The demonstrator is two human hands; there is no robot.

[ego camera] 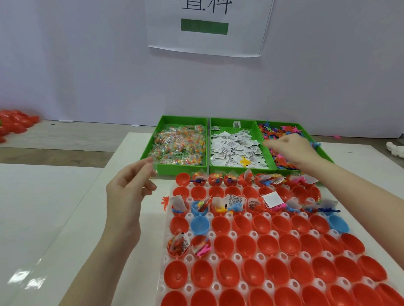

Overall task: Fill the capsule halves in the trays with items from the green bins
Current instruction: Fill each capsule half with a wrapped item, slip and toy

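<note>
A white tray (163,277) in front of me holds several red capsule halves (268,244) and a few blue ones (199,225). The far rows and two near-left halves hold sachets and small toys. Behind it stand three green bins: candy packets (180,145), white sachets (235,146) and colourful toy figures (285,130). My left hand (126,191) hovers left of the tray and seems to pinch a clear packet (154,166) at its fingertips. My right hand (290,149) reaches over the figure bin with fingers bunched and pointing left. What it holds is hidden.
A pile of red capsule halves (12,123) lies at the far left. An orange figure (165,201) lies on the table beside the tray. A white object (400,151) sits at the far right, and a paper sign (205,22) hangs on the wall.
</note>
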